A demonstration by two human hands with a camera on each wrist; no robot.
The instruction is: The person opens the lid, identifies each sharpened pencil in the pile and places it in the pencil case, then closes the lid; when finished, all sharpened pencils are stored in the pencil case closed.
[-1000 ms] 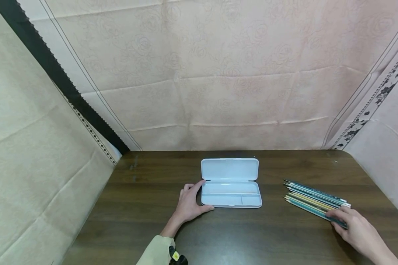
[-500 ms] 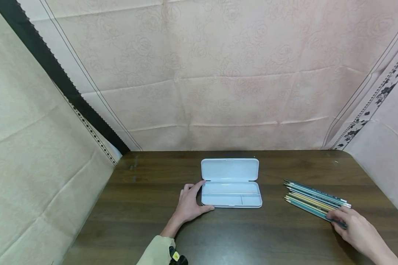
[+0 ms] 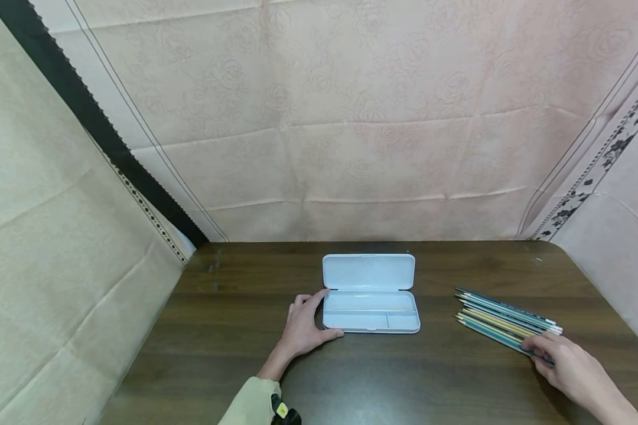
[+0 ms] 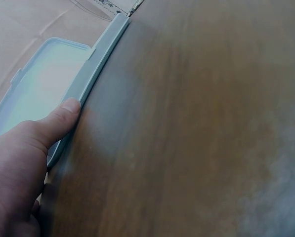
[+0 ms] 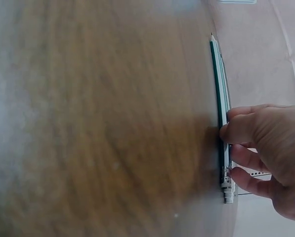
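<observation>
A light blue pencil case [image 3: 369, 321] lies with its lid folded back on the wooden table. My left hand [image 3: 304, 332] holds its left end, the thumb along the front edge and the index finger at the back corner by the hinge. In the left wrist view the thumb [image 4: 63, 116] presses the case's front wall; the other fingers are mostly hidden. Several pencils [image 3: 502, 316], green, teal and yellowish, lie side by side at the right, tips pointing left. My right hand [image 3: 571, 366] pinches the blunt end of the nearest green pencil [image 5: 219, 94].
Patterned pale cloth [image 3: 372, 130] hangs behind the dark wooden table [image 3: 393, 383] and along both sides. A black strip [image 3: 111, 141] runs down the left cloth. A dark wrist device [image 3: 287, 413] sits on the left sleeve.
The right hand's fingers have shifted very slightly at the nearest pencil's end. The left hand, the case and the other pencils look unmoved.
</observation>
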